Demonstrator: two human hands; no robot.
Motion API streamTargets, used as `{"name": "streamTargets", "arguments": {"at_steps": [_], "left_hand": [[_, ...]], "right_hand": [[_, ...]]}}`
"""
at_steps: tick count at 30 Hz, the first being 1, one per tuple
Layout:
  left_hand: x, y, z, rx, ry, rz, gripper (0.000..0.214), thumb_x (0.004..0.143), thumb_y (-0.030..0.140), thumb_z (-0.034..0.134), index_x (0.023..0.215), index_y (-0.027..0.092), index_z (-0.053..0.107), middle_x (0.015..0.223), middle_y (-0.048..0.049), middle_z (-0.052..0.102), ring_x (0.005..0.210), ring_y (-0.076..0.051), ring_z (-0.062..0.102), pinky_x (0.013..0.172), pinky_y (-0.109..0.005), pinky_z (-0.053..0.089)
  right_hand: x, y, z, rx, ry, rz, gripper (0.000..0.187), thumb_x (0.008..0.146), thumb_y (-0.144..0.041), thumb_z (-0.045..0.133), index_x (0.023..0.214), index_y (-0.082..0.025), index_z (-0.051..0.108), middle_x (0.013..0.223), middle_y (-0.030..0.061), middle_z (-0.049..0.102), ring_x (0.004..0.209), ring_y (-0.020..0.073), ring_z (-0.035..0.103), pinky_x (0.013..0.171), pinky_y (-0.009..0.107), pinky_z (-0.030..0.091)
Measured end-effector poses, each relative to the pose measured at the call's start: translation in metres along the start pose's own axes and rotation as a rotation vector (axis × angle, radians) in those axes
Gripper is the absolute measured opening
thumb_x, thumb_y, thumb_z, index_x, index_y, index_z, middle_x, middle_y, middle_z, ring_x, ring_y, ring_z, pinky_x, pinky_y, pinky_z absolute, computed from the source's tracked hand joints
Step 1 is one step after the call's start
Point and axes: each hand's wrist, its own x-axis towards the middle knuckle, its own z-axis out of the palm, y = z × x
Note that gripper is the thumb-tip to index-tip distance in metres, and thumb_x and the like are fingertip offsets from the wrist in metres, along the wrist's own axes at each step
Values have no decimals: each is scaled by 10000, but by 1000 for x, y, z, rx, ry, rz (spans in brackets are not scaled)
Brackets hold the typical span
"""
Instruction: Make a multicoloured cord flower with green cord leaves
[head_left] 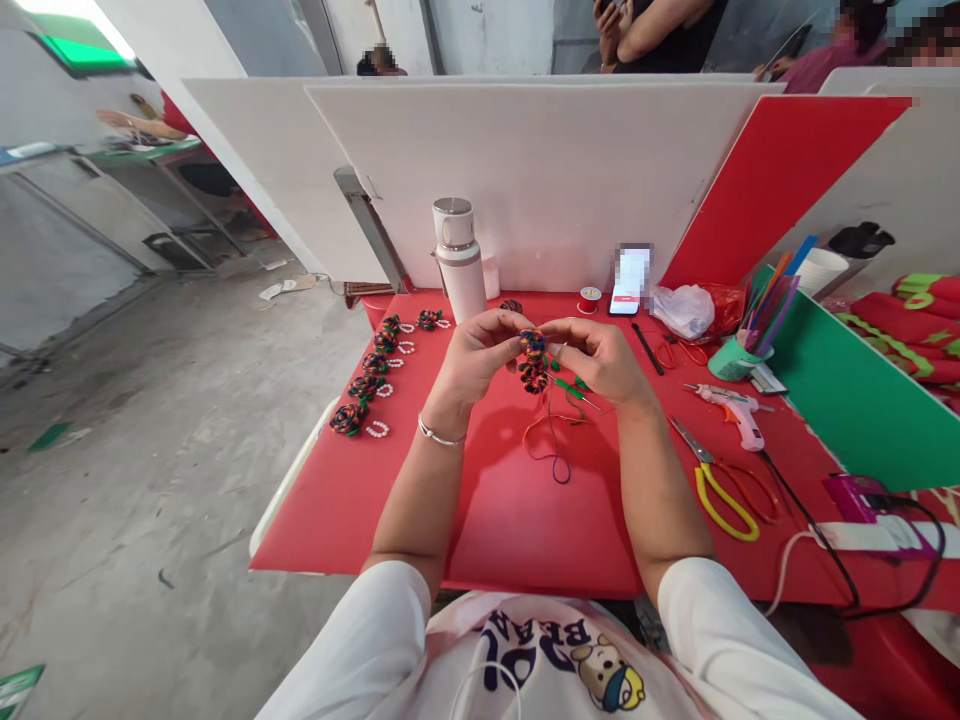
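Between my two hands hangs a ruffled strip of multicoloured crochet [533, 372], dark with orange, green and blue flecks. My left hand [487, 355] pinches its upper left side, and my right hand [596, 358] pinches the upper right. From it a dark yarn tail [559, 462] trails down onto the red table [517, 540]. Just below my right hand lies a green-handled crochet hook [571, 390], with small green pieces beside it. Partly hidden behind my left fingers is a ball of dark yarn [511, 306].
Several crocheted flowers [348, 419] with bead loops [377, 429] line the left edge. A white flask [460, 270], thread spool [589, 299] and phone [631, 280] stand behind. To the right are yellow-handled scissors [718, 492], a glue gun [739, 412], a pen cup [733, 358] and a power strip [874, 537].
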Motion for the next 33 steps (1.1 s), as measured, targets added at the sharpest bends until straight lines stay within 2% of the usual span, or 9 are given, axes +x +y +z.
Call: {"name": "streamTargets", "arguments": {"at_steps": [5,10,12,16,19,23,26,30,33], "left_hand": [[1,0,0,-1,-15,38,344,681,438,961,830,185,780,751,-29,702,621,-117,626,499,-231,491],[0,2,2,16,-5,91,291,691,390,961,801,187,783,821,-43,714,660,-118,632,514,-236,507],[-1,1,3,3,-2,66,301,697,381,958,851,185,789,831,-39,720,661,-112,636,505,-221,509],[-1,0,1,6,-58,-70,391,729,433,935,980,175,782,826,-29,723,630,-104,635,449,-197,495],[-1,-1,0,11,-61,-104,408,715,471,939,910,163,755,790,-26,713,617,-105,634,433,-188,489],[-1,-1,-2,4,-49,-77,405,690,458,964,870,160,756,753,-28,714,604,-108,637,443,-193,489],[-1,0,-2,-34,-45,-46,402,672,450,985,862,166,773,741,-26,718,590,-106,634,445,-196,480],[1,-1,0,-97,-41,-28,436,624,469,1015,835,165,785,701,-23,717,555,-99,623,429,-185,454],[3,-3,1,-102,-33,-18,427,616,446,1024,829,158,791,696,-24,721,545,-96,620,419,-178,440]], "right_hand": [[-1,-2,1,31,-21,-26,267,893,-428,796,1071,-235,839,968,64,836,842,221,773,753,371,642],[0,0,2,65,-32,-44,264,875,-463,835,1013,-238,841,913,53,815,808,218,776,725,361,646],[-1,2,3,54,-18,-45,284,875,-493,837,992,-235,836,871,49,797,774,213,758,691,358,635],[-3,6,3,-83,82,-82,296,872,-519,837,959,-236,834,850,54,780,732,199,694,623,342,573],[-4,8,2,-181,131,-115,276,881,-516,827,963,-252,834,841,44,775,681,172,610,582,323,503],[-3,6,2,-239,143,-159,237,891,-486,825,948,-256,832,843,33,776,651,147,546,583,313,454],[-3,3,3,-201,138,-136,247,884,-489,833,953,-252,834,873,44,793,677,157,595,596,315,485],[-3,1,3,-30,48,-67,348,843,-556,861,1000,-247,835,930,62,818,743,191,705,648,336,579],[-2,0,2,1,35,-57,384,815,-575,880,982,-232,838,915,70,816,742,192,704,647,337,587]]}}
